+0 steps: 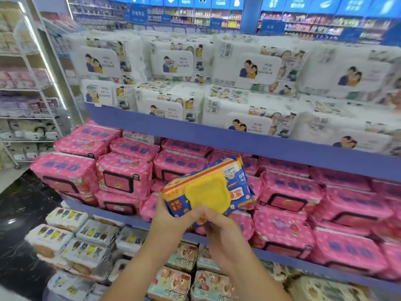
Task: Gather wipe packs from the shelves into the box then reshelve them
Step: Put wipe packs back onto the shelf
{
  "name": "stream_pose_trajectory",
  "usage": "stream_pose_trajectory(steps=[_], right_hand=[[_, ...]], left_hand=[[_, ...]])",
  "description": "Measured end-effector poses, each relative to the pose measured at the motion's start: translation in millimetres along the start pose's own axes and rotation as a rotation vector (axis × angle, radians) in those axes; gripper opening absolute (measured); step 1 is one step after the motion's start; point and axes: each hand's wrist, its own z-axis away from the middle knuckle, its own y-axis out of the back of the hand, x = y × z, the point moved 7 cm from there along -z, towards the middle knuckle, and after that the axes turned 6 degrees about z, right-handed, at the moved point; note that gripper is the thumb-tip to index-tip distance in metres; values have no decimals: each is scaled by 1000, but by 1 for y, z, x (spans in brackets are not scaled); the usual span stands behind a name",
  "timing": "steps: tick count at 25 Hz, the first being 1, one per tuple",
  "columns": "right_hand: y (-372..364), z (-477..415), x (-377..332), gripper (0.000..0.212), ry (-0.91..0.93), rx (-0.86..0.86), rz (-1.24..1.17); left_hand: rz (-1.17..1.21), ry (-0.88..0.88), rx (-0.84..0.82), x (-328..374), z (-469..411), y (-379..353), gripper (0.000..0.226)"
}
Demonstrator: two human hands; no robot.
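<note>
Both hands gripped one wipe pack [208, 187], blue and orange with a yellow flip lid, held tilted in the air in front of the middle shelf [260, 252] of pink packs [123, 174]. The left hand [171, 216] clasped the pack's lower left corner, fingers wrapped behind it. The right hand [217, 222] pinched its bottom edge just below the lid, thumb on the front. The top shelf [238, 137], edged in purple-blue, carried white packs [249, 70] stacked two high. Below the pink packs, the lowest shelf held pale packs [93, 233] printed with small cartoon figures. A dark glossy floor [21, 213] showed at the left.
</note>
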Motion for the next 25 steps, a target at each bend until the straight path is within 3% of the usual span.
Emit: stream_pose_trajectory(steps=[3,9,10,12,18,22,25], right_hand=[[82,32,-49,71,148,83,13],[271,144,-127,71,255,334,403],[302,166,-133,71,246,369,438],[363,211,-137,74,224,422,428],[535,333,-141,89,134,539,352],[625,387,-143,102,101,545,299],[650,408,-147,85,110,504,271]], left_hand=[[-9,18,-18,-18,-1,-57,91],[-228,22,-311,-27,33,-230,81],[-243,22,-377,-33,45,-264,71],[-278,47,-513,-55,74,-329,53],[-413,150,-686,-149,163,-492,56],[-348,203,-775,-190,220,-567,78],[-325,219,-801,-204,242,-588,88]])
